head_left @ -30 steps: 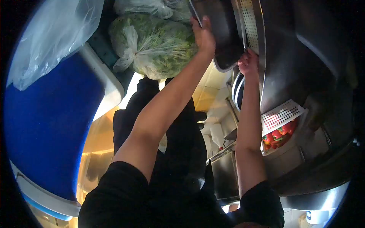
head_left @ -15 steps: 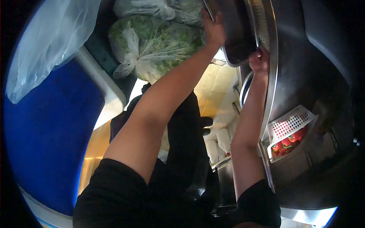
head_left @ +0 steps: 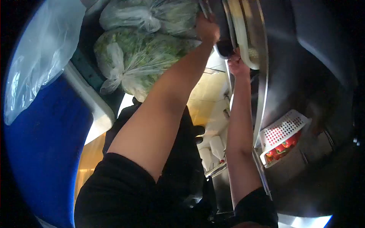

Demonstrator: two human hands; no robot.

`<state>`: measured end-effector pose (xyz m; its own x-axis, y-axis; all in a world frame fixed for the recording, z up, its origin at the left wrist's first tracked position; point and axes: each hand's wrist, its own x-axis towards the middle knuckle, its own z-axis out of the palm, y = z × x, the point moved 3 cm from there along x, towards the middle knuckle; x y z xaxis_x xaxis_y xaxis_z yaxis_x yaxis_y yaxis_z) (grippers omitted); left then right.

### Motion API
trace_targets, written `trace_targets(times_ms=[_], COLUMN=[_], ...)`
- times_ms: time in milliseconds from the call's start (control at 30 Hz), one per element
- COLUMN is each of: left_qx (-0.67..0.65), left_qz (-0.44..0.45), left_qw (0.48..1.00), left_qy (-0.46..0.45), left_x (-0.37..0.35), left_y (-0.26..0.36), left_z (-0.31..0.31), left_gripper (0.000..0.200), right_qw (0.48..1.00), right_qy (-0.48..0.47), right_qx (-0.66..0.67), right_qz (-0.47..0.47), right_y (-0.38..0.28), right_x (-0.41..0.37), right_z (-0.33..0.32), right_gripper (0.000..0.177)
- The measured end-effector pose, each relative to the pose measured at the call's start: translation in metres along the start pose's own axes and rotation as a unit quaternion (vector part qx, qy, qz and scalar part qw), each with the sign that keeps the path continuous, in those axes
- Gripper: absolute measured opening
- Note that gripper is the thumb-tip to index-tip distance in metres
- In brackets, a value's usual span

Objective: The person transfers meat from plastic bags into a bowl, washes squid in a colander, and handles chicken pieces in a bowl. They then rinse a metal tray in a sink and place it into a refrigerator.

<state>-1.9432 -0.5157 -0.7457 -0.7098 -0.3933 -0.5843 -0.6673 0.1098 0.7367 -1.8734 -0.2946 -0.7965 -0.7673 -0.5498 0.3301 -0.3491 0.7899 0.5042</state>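
At the top centre, my left hand (head_left: 208,29) is closed on the left rim of a dark metal tray (head_left: 224,47). My right hand (head_left: 238,65) is closed at the tray's lower right edge, and its fingertips are partly hidden. The tray is tilted and runs out of view at the top. Beside it on the right, close to my right hand, is a pale, long container (head_left: 243,38). Left of my left hand lie knotted clear plastic bags of leafy greens (head_left: 140,57).
A white perforated basket (head_left: 283,131) with red peppers (head_left: 281,148) sits on a dark metal surface (head_left: 304,95) at the right. A blue surface (head_left: 45,144) and clear plastic (head_left: 45,49) are at the left. White jugs (head_left: 216,147) stand below, near the floor.
Both hands and the tray appear further left, and the tray shows narrower. More of the pale container shows beside it. The bags and basket have also shifted left in view.
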Motion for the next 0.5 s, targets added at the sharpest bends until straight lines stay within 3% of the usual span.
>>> trace_targets(times_ms=[33,100,133,167,200,233,267,300,400,433,500], left_qx=[0.011,-0.049,-0.377,-0.374,-0.43,-0.481,-0.422,-0.422,-0.4,-0.38,-0.36], left_qz=[-0.009,-0.044,0.011,0.009,-0.071,-0.15,-0.194,-0.194,-0.186,-0.143,-0.1], left_qw=[1.0,0.979,0.926,0.927,0.894,0.845,0.877,0.878,0.892,0.908,0.921], left_qy=[0.004,0.194,-0.032,-0.034,-0.108,-0.18,-0.12,-0.119,-0.101,-0.106,-0.109], left_x=[-0.004,-0.014,0.022,0.018,0.007,-0.002,0.022,0.02,0.009,0.013,0.022], left_y=[-0.01,-0.021,-0.066,-0.064,-0.052,-0.045,-0.07,-0.065,-0.06,-0.068,-0.098], left_z=[0.015,0.033,0.059,0.043,0.024,0.016,0.036,0.031,0.02,0.03,0.038], left_gripper=[0.054,0.046,0.05,0.05,0.048,0.046,0.038,0.038,0.03,0.028,0.025], right_qw=[1.0,0.947,0.94,0.94,0.841,0.693,0.501,0.28,0.305,0.304,0.154], right_qy=[-0.007,-0.142,-0.125,-0.127,-0.2,-0.261,-0.306,-0.332,-0.283,-0.284,-0.219], right_qx=[0.013,0.285,0.311,0.312,0.449,0.557,0.632,0.669,0.684,0.685,0.691], right_qz=[0.002,0.047,0.058,0.061,0.226,0.376,0.505,0.603,0.6,0.599,0.672], right_y=[-0.008,-0.016,-0.021,-0.021,-0.016,-0.014,-0.016,-0.022,-0.007,-0.002,0.007], right_x=[0.001,-0.002,-0.022,-0.025,-0.027,-0.032,-0.036,-0.039,-0.044,-0.036,-0.01], right_z=[-0.022,-0.034,-0.026,-0.041,-0.068,-0.104,-0.139,-0.157,-0.168,-0.169,-0.174], right_gripper=[0.018,0.021,0.023,0.023,0.023,0.024,0.024,0.025,0.032,0.032,0.039])
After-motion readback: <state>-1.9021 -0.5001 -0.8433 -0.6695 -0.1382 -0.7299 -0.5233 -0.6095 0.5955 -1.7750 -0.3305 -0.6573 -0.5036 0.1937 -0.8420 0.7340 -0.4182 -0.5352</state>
